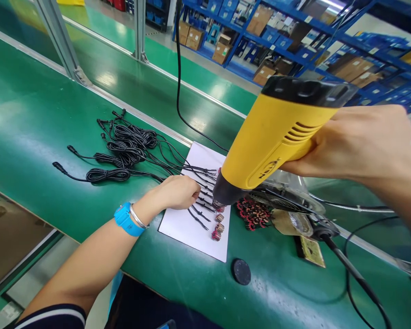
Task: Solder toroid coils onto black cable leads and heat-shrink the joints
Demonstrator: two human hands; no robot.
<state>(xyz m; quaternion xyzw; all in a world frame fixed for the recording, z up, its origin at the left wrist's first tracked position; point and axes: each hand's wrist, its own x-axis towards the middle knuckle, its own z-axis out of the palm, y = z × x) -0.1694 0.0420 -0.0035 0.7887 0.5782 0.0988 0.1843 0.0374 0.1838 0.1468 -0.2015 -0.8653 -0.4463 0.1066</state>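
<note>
My right hand (356, 141) is wrapped round the handle of a yellow heat gun (270, 137). The gun tilts down to the left, its dark nozzle (224, 189) over the right part of a white sheet (198, 242). My left hand (180, 192) is closed above the sheet, over thin black cables (202, 201) laid side by side. What its fingers hold, if anything, is hidden. Small copper-wound coils (219, 227) stand in a row by the cable ends, some partly behind the nozzle. Coiled cables (126, 146) with connectors lie left of the sheet.
Right of the sheet lies a pile of small red and copper parts (255, 212). A black round disc (241, 271) and a yellow sponge (311, 250) are on the green table. A thick black cord (356, 274) crosses the right side. A metal frame post (60, 41) borders the back.
</note>
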